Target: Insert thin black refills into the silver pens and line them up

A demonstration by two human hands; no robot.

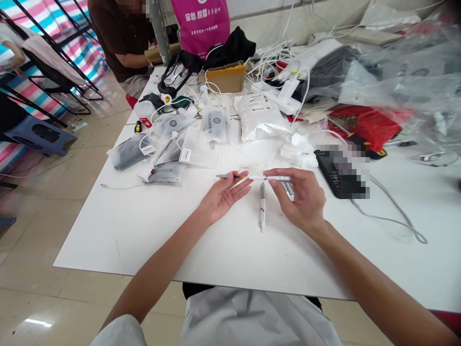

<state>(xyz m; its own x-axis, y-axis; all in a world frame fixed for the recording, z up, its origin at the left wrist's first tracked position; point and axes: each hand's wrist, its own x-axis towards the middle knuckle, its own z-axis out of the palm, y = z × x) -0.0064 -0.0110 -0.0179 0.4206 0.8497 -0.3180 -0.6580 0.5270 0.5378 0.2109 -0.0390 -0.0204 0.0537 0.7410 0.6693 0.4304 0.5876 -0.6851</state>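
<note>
Above the white table (223, 250), my left hand (221, 197) pinches the grey pointed end of a pen between thumb and finger, its other fingers spread. My right hand (304, 197) grips the pen's white barrel (262, 178) in line with it. A thin, dark orange-brown stretch shows between the grey end and the barrel; I cannot tell whether the two parts are joined. Just below lies a second pen (262, 209), white with a grey end, pointing away from me. Grey and white pen-like pieces (289, 190) lie partly hidden behind my right hand.
Bagged dark items (131, 150), a stuffed white packet (261, 117), and tangled white cables crowd the far side. A black device (333, 175) with a grey cable sits to the right. Behind are an open cardboard box (226, 79) and a pink bag (201, 29). Another person sits at the far left corner.
</note>
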